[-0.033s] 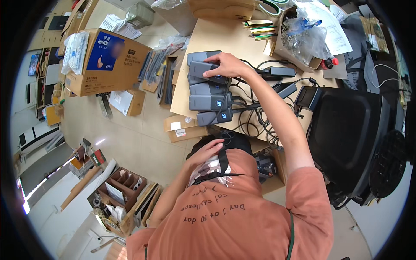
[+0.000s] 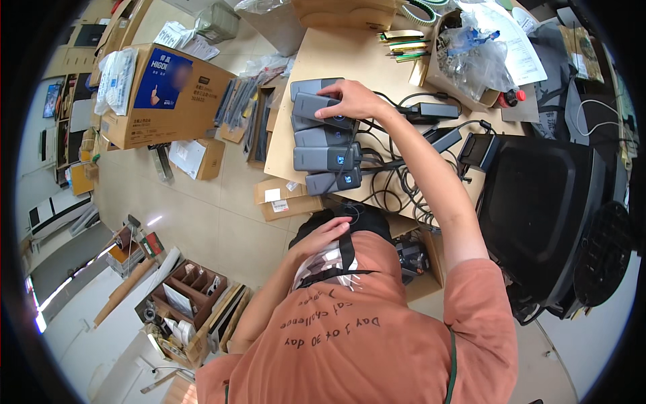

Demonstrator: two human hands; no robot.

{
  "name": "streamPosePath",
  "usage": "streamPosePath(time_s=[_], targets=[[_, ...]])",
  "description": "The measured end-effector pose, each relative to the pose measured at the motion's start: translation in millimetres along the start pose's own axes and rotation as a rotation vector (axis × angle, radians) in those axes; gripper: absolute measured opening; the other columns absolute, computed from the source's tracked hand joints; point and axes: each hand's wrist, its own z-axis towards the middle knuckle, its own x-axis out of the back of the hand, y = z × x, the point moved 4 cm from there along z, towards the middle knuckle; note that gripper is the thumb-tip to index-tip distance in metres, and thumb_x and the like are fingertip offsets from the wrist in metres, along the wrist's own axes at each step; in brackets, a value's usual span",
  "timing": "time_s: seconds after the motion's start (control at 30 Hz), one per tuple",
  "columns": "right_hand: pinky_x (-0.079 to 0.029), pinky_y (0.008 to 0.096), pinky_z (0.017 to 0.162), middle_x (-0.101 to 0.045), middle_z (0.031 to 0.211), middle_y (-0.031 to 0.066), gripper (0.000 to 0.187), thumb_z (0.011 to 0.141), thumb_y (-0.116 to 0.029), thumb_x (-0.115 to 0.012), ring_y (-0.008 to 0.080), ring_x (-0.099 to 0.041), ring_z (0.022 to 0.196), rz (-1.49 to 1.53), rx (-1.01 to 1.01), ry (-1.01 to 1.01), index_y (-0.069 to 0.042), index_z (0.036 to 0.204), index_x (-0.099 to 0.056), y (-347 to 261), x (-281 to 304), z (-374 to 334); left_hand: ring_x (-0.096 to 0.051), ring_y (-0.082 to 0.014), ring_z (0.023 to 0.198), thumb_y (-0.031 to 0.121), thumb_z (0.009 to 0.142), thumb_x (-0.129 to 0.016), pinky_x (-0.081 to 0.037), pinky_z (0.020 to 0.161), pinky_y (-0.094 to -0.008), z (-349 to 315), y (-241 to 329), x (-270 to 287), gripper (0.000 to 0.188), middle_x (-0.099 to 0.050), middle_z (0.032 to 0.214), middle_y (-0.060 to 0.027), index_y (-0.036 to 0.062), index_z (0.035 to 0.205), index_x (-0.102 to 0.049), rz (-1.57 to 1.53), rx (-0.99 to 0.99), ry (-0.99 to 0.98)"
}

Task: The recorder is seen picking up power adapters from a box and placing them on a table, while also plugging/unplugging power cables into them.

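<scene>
My right hand (image 2: 356, 101) reaches over the tabletop, its fingers and thumb closed on a dark grey power bank (image 2: 313, 106). This one lies tilted on top of other power banks at the far end of a row. Nearer to me sit more of them: one (image 2: 323, 138) in the middle, another (image 2: 319, 159) with a lit display, and the nearest power bank (image 2: 330, 182), also lit. Black cables (image 2: 377, 165) run from their right ends. Down at my lap, my left hand (image 2: 326, 234) rests with its fingers stretched out, holding nothing.
On the wooden table (image 2: 336, 57) are a black power adapter (image 2: 434, 112), several pens (image 2: 407, 48) and a carton of plastic bags (image 2: 464, 64). A black chair (image 2: 545, 222) stands to the right. Left of the table are a large cardboard box (image 2: 182, 94) and a small carton (image 2: 286, 200).
</scene>
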Motion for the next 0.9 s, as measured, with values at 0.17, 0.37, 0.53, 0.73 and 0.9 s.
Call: streamPosePath(time_s=[0.17,0.37,0.53,0.73,0.9], targets=[[-0.049,0.0393,0.098,-0.062,0.115,0.0211,0.051,0.087,-0.045,-0.072,0.0345,-0.061,0.111,-0.025,0.096,0.117,-0.008,0.122,-0.071,-3,-7,1,-0.059,-0.0109,0.095,0.016,0.085,-0.077,-0.049,0.088,-0.0274,3,-6,4,0.052,-0.063,0.105,-0.0032,0.0115,0.133,-0.056,0.572,-0.109,-0.061],[-0.052,0.0395,0.096,-0.070,0.118,0.0198,0.057,0.087,-0.049,-0.070,0.0331,-0.067,0.108,-0.044,-0.033,0.174,-0.008,0.126,-0.069,4,1,-14,-0.063,-0.0117,0.094,-0.006,0.082,-0.063,-0.053,0.079,-0.0249,-1,-12,95,0.046,-0.062,0.101,-0.0012,0.0097,0.125,-0.055,0.399,-0.224,0.049],[-0.053,0.0327,0.088,-0.072,0.103,0.0103,0.039,0.094,-0.030,-0.068,0.0192,-0.068,0.097,0.140,-0.121,0.695,-0.005,0.125,-0.068,-49,30,-114,-0.065,-0.0124,0.088,0.003,0.087,-0.060,-0.053,0.073,-0.0250,-78,25,106,0.039,-0.062,0.099,-0.0020,0.0092,0.125,-0.055,0.268,-0.070,-0.039],[-0.051,0.0286,0.079,-0.066,0.081,0.0044,0.021,0.098,-0.013,-0.059,0.0147,-0.063,0.078,0.429,-0.439,1.455,0.001,0.114,-0.065,33,-89,-306,-0.068,-0.0153,0.088,0.008,0.092,-0.059,-0.056,0.071,-0.0275,-108,-19,125,0.038,-0.064,0.099,-0.0039,0.0105,0.130,-0.053,0.146,-0.130,-0.036],[-0.036,0.0500,0.111,-0.053,0.134,0.0168,0.049,0.081,-0.023,-0.071,0.0372,-0.045,0.128,-0.673,-0.585,0.829,-0.009,0.126,-0.061,6,-186,-275,-0.072,-0.0196,0.078,0.027,0.097,-0.061,-0.058,0.067,-0.0318,-114,-109,168,0.049,-0.071,0.094,-0.0087,0.0123,0.141,-0.046,0.705,0.268,0.217]])
